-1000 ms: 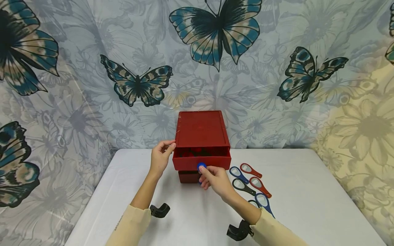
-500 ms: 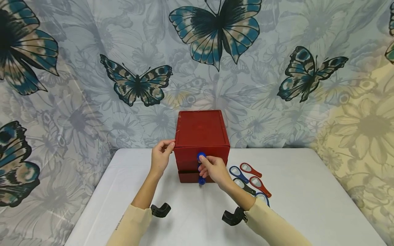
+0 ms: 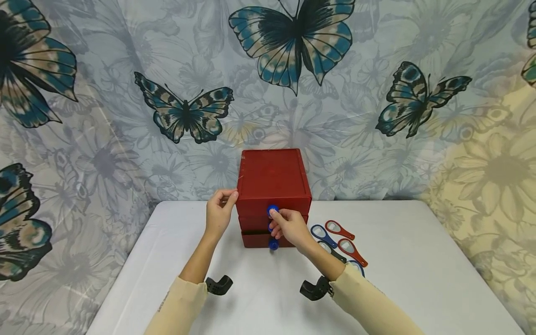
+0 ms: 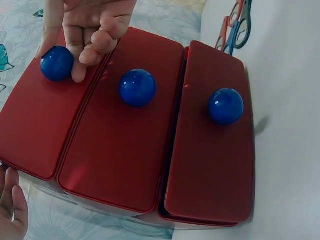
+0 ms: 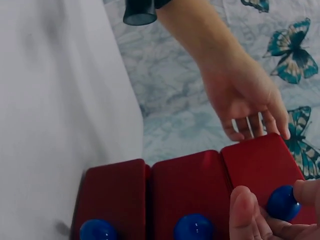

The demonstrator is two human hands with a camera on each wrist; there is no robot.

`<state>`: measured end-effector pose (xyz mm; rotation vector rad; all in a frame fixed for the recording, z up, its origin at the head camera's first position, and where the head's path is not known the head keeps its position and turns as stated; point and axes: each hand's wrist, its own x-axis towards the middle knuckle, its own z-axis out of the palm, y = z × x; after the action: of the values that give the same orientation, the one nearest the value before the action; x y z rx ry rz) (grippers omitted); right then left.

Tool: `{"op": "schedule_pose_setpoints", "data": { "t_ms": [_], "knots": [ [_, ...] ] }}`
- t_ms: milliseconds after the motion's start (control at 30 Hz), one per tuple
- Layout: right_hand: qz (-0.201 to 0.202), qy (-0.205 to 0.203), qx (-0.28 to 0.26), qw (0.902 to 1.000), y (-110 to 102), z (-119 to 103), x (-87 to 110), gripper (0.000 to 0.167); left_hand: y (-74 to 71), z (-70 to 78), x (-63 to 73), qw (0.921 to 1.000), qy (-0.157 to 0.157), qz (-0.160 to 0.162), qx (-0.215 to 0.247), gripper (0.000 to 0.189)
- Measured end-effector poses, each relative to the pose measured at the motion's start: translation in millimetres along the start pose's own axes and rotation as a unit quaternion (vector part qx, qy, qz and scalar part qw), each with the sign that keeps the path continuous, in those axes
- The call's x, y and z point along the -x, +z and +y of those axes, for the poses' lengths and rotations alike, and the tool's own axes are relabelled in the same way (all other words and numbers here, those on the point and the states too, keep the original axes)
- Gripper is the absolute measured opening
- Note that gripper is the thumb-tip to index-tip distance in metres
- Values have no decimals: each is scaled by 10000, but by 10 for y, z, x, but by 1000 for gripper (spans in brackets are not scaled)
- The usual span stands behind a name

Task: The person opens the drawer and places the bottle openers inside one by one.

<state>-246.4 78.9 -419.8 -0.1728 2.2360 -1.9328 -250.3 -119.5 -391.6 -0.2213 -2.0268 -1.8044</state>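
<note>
A small red chest of drawers (image 3: 274, 174) stands at the back of the white table, with three drawers one above another. Each drawer front carries a round blue knob. My right hand (image 3: 291, 228) pinches the top drawer's knob (image 4: 56, 63) between thumb and fingers; that drawer is pushed in. The middle knob (image 4: 137, 87) and bottom knob (image 4: 226, 106) show uncovered in the left wrist view. The bottom drawer (image 3: 254, 240) has a dark gap along its top edge. My left hand (image 3: 219, 211) rests its fingers against the chest's left side, near the upper front corner.
Several magnifying glasses lie on the table (image 3: 418, 279) right of the chest, among them a red one (image 3: 340, 230) and a blue one (image 3: 323, 235). My right forearm covers part of that group. A butterfly-patterned cloth (image 3: 104, 163) hangs close behind the table.
The top drawer stood partly out one second ago, and my right hand has pushed it in by its knob. My left hand has stayed against the chest's side.
</note>
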Motion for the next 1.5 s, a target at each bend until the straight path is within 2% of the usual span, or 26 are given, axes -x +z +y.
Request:
{"op": "schedule_pose_setpoints", "data": {
  "t_ms": [333,567,767,900,1000,1133,1300,1500],
  "knots": [
    [158,33,195,9997,-25,55,7,43,-49,-11,-13,9995,-112,-297,-9,24],
    [329,45,377,9987,-53,211,21,37,-54,-30,-10,9994,-201,-289,30,24],
    [549,161,291,9979,-65,380,46,26,-54,-39,-3,9993,-267,-257,33,24],
    [716,155,422,9964,-54,474,49,27,-49,-38,4,9994,-290,-195,14,24],
    [612,208,539,9965,-33,539,42,31,-45,-41,10,9995,-290,-143,-2,24],
    [402,300,272,9984,7,606,12,34,-38,-61,10,9995,-280,-147,37,24],
    [389,324,-205,9985,46,636,-28,35,-29,-90,3,9994,-218,-188,167,24],
    [441,348,-197,9982,55,614,15,34,-26,-114,-5,9993,-108,-176,307,24]
  ]
}}
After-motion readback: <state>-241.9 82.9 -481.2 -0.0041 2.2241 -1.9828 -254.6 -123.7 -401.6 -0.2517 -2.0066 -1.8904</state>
